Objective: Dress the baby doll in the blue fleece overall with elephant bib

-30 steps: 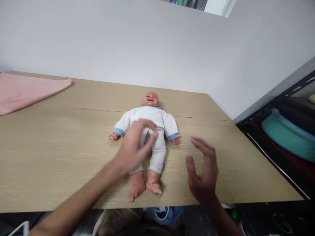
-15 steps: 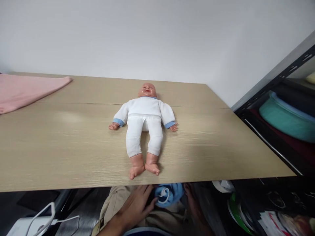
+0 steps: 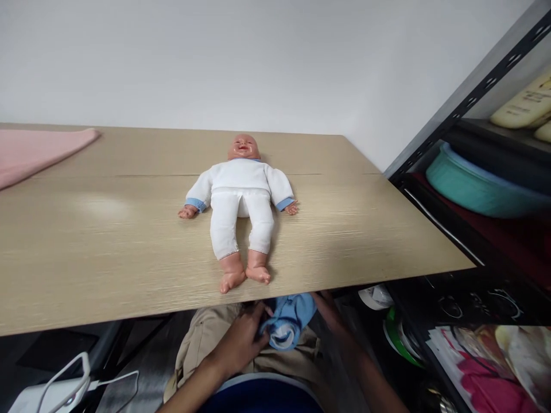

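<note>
Below the table's front edge, over my lap, is a rolled or bunched light-blue cloth (image 3: 293, 318) with a white piece showing at its near end. My left hand (image 3: 244, 339) grips it from the left, fingers curled against its side. My right hand (image 3: 326, 307) is at the cloth's right end, its fingers mostly hidden by the table edge and the cloth. On the table lies a baby doll (image 3: 241, 183) on its back, in a white outfit with blue cuffs, arms spread and bare feet toward me. Neither hand touches the doll.
The wooden table (image 3: 129, 246) stands against a white wall. A pink cloth (image 3: 38, 150) lies at its back left. A black shelf on the right holds a teal basin (image 3: 482, 183) and bottles (image 3: 523, 106). A white device (image 3: 54, 393) with cables sits low at left.
My view has shifted right and tilted down a little. The blue cloth has turned in my hands, its white end now facing more toward me. The doll lies as before.
</note>
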Demonstrator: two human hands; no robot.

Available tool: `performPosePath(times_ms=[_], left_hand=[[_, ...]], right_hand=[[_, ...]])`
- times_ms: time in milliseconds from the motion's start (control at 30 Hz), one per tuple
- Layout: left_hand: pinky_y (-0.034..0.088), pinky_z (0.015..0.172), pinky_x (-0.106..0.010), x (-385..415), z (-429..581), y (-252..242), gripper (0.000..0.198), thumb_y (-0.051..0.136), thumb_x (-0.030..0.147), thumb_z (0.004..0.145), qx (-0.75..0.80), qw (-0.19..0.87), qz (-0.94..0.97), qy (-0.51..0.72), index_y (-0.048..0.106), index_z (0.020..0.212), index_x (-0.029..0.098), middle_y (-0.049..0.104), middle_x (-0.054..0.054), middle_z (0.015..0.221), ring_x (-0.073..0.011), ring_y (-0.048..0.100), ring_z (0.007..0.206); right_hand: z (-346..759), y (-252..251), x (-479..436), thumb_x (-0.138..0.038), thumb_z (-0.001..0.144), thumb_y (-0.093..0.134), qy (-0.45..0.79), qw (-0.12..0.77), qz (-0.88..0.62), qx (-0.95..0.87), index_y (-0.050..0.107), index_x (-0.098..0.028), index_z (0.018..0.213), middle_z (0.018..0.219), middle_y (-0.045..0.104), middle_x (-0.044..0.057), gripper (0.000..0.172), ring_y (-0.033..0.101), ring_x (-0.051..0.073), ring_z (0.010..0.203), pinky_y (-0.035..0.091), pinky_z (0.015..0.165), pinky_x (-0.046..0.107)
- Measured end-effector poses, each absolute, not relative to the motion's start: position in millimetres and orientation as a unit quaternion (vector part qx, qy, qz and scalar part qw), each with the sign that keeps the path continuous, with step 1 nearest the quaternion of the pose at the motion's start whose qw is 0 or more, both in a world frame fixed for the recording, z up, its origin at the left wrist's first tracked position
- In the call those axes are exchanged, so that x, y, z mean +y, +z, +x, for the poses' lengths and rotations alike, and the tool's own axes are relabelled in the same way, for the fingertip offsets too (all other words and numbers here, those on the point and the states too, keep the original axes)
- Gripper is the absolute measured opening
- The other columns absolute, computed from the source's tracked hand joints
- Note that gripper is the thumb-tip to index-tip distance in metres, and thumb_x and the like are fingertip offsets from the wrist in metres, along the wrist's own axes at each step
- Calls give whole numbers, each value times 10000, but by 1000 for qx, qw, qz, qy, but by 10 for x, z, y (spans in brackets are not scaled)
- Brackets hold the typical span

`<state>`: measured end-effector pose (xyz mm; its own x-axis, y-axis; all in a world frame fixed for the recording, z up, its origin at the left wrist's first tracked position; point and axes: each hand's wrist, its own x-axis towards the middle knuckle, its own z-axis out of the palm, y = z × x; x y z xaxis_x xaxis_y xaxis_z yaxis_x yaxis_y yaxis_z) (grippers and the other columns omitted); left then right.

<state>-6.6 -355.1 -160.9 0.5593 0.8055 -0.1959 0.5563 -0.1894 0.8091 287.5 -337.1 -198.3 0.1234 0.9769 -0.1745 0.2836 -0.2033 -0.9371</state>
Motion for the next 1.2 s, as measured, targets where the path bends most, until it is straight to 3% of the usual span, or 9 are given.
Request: performPosePath(times_ms=[100, 200, 300, 467, 600, 800, 933, 1000, 1200], left_hand=[[563, 996, -307, -3815, -201, -1054, 364, 695, 186, 914, 360, 559, 741, 95, 670, 1271, 250, 762, -42, 1202, -230, 718, 1083], [547, 967, -291, -3918, -371, -787, 195, 668, 387, 1068, 324, 581, 739, 108, 691, 1217, 263, 756, -39, 1173, -222, 702, 1073], [537, 1077, -370, -3854, -502, -828, 271, 572, 477, 1145, 394, 525, 728, 199, 688, 1249, 255, 735, -80, 1236, -259, 688, 1185], [366, 1354, -594, -3745, -561, -1056, 623, 746, 522, 1053, 441, 482, 714, 252, 554, 1605, 304, 561, -137, 1689, -384, 501, 1584], [457, 1313, -575, -3813, -584, -1117, 657, 801, 558, 1007, 366, 576, 664, 305, 634, 1583, 289, 637, -140, 1634, -394, 606, 1507], [557, 1222, -474, -3959, -775, -956, 610, 788, 527, 1013, 322, 538, 671, 396, 673, 1557, 278, 715, -135, 1534, -363, 704, 1378], [649, 1037, -322, -3903, -810, -564, 469, 717, 411, 1056, 320, 473, 733, 369, 693, 1510, 301, 825, -62, 1287, -255, 794, 1102], [667, 968, -301, -3839, -794, -335, 383, 757, 412, 1025, 320, 425, 764, 365, 762, 1391, 301, 841, -48, 1209, -241, 797, 1008], [648, 852, -273, -3685, -865, 101, 113, 841, 256, 958, 330, 318, 787, 412, 774, 1037, 301, 810, -30, 1078, -212, 764, 932]], right_hand=[[2880, -1885, -3409, -800, 883, 767, 463, 377, -630, -497, 824, -324, 1146, 1257, 832, 123, 548, 703, 423, 1336, 531, 1200, 618], [2812, -1562, -3522, -681, 922, 809, 518, 333, -575, -538, 821, -268, 1193, 1272, 830, 118, 494, 744, 356, 1269, 581, 1146, 523], [2645, -1070, -3628, -507, 1023, 739, 572, 264, -470, -618, 792, -227, 1301, 1295, 802, 108, 398, 741, 278, 1209, 567, 1114, 436], [2361, -420, -3753, -359, 1003, 756, 557, 284, -379, -682, 801, -224, 1218, 1107, 787, 57, 258, 727, 203, 991, 559, 939, 331], [2311, -205, -3850, -350, 984, 798, 531, 329, -354, -697, 790, -267, 1176, 1026, 760, 26, 209, 713, 180, 919, 553, 896, 309], [2375, 17, -3932, -371, 918, 903, 454, 336, -371, -737, 616, -330, 1523, 1103, 749, 42, 671, 756, 228, 1006, 610, 936, 317], [2317, 234, -3747, -519, 765, 1042, 379, 331, -339, -795, 456, -353, 1690, 1581, 627, 138, 1108, 608, 360, 1487, 514, 1246, 433], [2252, 313, -3587, -547, 733, 1055, 366, 309, -304, -824, 445, -338, 1707, 1688, 554, 160, 1168, 490, 391, 1609, 429, 1329, 488], [2107, 344, -3272, -567, 885, 934, 434, 237, -275, -824, 760, -274, 1246, 1146, 836, 53, 496, 780, 267, 1097, 579, 1042, 370]])
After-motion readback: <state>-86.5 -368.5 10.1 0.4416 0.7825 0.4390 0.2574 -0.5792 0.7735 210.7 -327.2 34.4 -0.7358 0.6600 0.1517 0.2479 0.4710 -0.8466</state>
